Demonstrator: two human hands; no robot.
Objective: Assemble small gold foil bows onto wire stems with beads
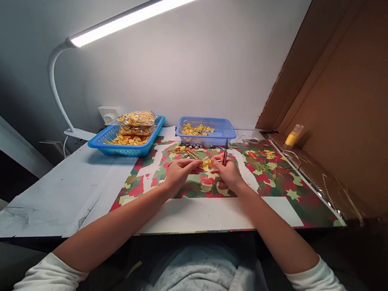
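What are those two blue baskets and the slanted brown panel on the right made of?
The blue baskets look like moulded plastic: glossy, evenly coloured, with small holes in the walls. The brown panel seems to be cardboard: matt, with a raw edge.

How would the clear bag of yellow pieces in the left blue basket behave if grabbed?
The clear bag looks crinkled and slumped, so probably floppy and slippery. Its small yellow pieces would likely shift when lifted. It sits heaped above the left blue basket rim, so a push may slide it off.
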